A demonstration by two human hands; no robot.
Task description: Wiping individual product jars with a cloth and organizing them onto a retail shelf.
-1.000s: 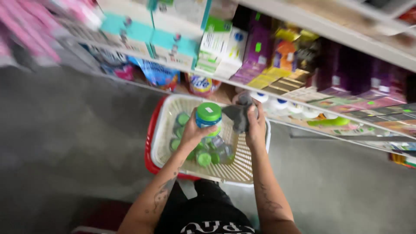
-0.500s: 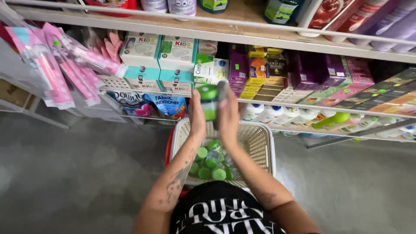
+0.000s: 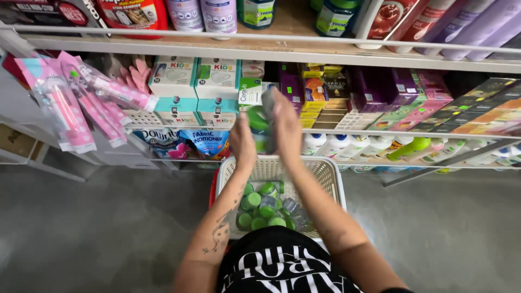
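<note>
A: What sits between the hands [image 3: 266, 133]?

B: A green-capped jar [image 3: 259, 120], blurred by motion. The right hand [image 3: 286, 130] covers most of it, so its body hardly shows.

A: And the fingers?

B: Smeared; I cannot tell how firmly either hand grips.

A: The basket [image 3: 331, 179]?

B: Its near rim is hidden behind the black shirt [image 3: 282, 266], and the arms cross its sides. The small jars [image 3: 260, 209] inside are heaped, so the lower ones are covered.

A: The top shelf [image 3: 271, 51]?

B: Its bottles [image 3: 217, 13] are cut off by the upper edge. On the right, the boxes [image 3: 477, 116] are probably cartons, but too blurred to tell.
</note>
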